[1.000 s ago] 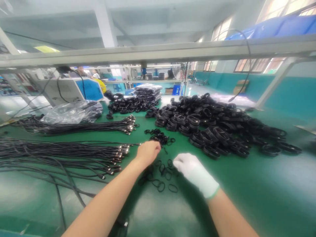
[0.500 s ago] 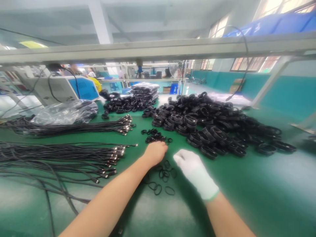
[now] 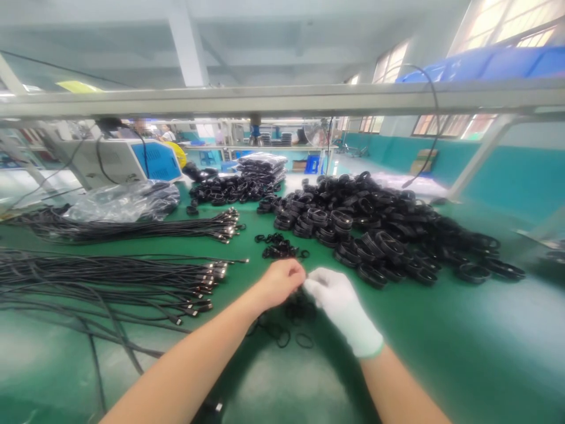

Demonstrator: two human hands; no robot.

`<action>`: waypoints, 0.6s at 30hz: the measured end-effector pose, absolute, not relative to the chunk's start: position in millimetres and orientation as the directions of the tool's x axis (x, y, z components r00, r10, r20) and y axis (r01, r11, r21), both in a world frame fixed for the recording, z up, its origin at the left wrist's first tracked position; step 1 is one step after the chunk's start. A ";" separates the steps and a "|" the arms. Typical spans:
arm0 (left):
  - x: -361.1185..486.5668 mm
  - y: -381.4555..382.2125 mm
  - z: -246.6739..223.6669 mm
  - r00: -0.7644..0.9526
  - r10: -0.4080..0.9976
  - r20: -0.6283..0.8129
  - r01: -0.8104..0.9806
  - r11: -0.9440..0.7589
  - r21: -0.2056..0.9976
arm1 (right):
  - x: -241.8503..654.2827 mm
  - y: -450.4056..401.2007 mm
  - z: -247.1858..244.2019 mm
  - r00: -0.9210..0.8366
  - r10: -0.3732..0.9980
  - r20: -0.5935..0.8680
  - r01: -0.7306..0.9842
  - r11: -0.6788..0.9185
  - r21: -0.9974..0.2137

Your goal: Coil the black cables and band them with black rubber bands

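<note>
My bare left hand [image 3: 281, 285] is closed in a pinch above the green tabletop [image 3: 273, 388]. Opposite it, my right hand [image 3: 342, 303], in a white glove, is also pinched, and the fingertips of both hands nearly meet. Whatever lies between the fingers is too small to make out. Beneath and in front of the hands lie thin black bands [image 3: 304, 340], partly hidden by the hands. Just beyond the fingers is a small heap of black rings or ties [image 3: 279, 246].
Straight black cables [image 3: 132, 274] lie at left, plugs towards the middle, with another bundle [image 3: 145, 229] behind. Coiled black cables [image 3: 392, 235] are heaped at right. Clear plastic bags [image 3: 128, 200] and a blue-and-white machine [image 3: 159, 160] stand back left. A shelf beam [image 3: 282, 101] crosses above.
My hands have come together: the right moved left and the left slightly lower, so their fingertips nearly meet. The view has tilted up slightly.
</note>
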State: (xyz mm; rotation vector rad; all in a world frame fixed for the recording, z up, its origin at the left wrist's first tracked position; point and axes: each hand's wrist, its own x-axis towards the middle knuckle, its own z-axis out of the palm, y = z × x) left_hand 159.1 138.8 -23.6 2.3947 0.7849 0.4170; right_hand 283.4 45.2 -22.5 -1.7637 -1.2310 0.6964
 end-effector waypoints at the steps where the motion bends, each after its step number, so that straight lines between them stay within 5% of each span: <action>1: 156.8 133.9 -21.9 0.768 0.629 0.119 0.446 -0.659 0.606 | 282.3 44.7 -22.3 0.352 0.935 0.045 0.463 -0.132 -0.877; 9: 136.5 100.6 -13.2 0.597 0.745 0.297 0.654 -0.666 0.358 | 273.2 36.5 -26.6 0.100 0.995 -0.005 0.410 -0.046 -0.911; 11: 128.5 105.6 -12.1 0.644 0.724 0.246 0.659 -0.689 0.302 | 272.2 36.1 -26.5 0.059 0.997 -0.041 0.417 -0.062 -0.907; 14: 116.3 131.9 -10.6 0.730 0.678 0.090 0.637 -0.722 0.271 | 275.5 38.8 -24.5 0.130 0.990 -0.052 0.507 -0.111 -0.855; 18: 117.9 176.8 -19.0 0.627 0.769 0.126 0.745 -0.639 0.193 | 282.9 43.4 -25.7 0.326 0.945 0.007 0.679 -0.229 -0.697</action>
